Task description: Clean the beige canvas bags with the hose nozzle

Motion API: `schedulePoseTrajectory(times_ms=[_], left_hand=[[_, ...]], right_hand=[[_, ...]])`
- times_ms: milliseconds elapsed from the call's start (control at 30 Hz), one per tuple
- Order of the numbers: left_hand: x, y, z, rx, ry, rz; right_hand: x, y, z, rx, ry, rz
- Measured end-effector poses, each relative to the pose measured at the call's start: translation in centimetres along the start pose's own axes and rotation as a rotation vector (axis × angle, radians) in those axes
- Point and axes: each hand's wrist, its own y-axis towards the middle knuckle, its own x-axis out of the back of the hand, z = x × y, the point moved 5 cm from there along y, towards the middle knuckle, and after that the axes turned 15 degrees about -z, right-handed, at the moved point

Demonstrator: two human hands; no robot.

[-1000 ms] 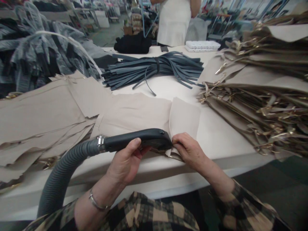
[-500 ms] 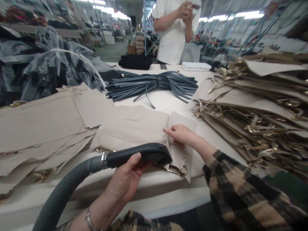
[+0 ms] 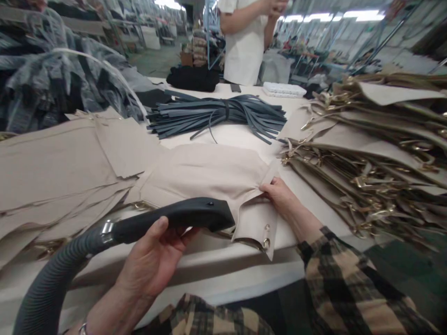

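Observation:
A black vacuum nozzle (image 3: pixel 195 213) on a ribbed grey hose (image 3: pixel 52 274) rests in my left hand (image 3: pixel 157 256), thumb on the near side and fingers underneath. Its tip lies over the near edge of a beige fabric piece (image 3: pixel 202 172) spread on the table. My right hand (image 3: pixel 279 195) pinches the right side of this fabric, which is lifted and creased there. Below that hand hangs a beige flap with a small gold clasp (image 3: pixel 267 237). Part of a zipper (image 3: pixel 141 205) shows along the fabric's near edge, left of the nozzle.
Beige pieces (image 3: pixel 63 167) are layered at left. A tall stack of beige pieces with gold hardware (image 3: pixel 377 163) stands at right. Behind lie a bundle of dark grey strips (image 3: pixel 216 116), black cloth (image 3: pixel 193 79) and plastic-wrapped items (image 3: pixel 77 88). A person in white (image 3: pixel 244 46) stands beyond the table.
My left hand and the nozzle have moved left. My right hand has gone from pointing at the fabric to pinching its right side, moving slightly right and lifting it.

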Motion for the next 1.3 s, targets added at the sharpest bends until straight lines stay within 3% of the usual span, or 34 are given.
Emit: schedulePoseTrajectory(times_ms=[267,500,567,800,933,1067,1167,1300], left_hand=[[-0.1,0.0,2.9,0.113,0.013,-0.004],[-1.3,0.1,-2.2,-0.095,-0.072,-0.018],[-0.9,-0.2,-2.5,-0.091,-0.06,-0.043],[-0.2,-1.1,2.3,0.135,-0.008,-0.083],[-2.4,-0.6,0.5,0.053,-0.078,-0.149],[-6.5,0.7,-1.4,-0.077,-0.128,0.002],[-9.3,1.8,0.2,-0.076,-0.156,0.129],[-11.9,3.1,4.2,0.005,-0.148,0.208]], right_hand=[[-0.1,-0.6,-0.1,0.009,0.217,-0.017],[0.1,-0.5,0.3,0.037,0.275,0.083],[0.1,-0.6,0.4,0.036,0.287,0.067],[0.0,-0.8,0.0,0.04,0.328,0.053],[-0.2,-0.7,-0.1,0.085,0.351,0.072],[-0.7,-0.9,0.1,0.149,0.312,0.112],[-1.2,-1.2,0.2,0.216,0.242,0.13],[-1.4,-1.2,0.1,0.274,0.169,0.158]])
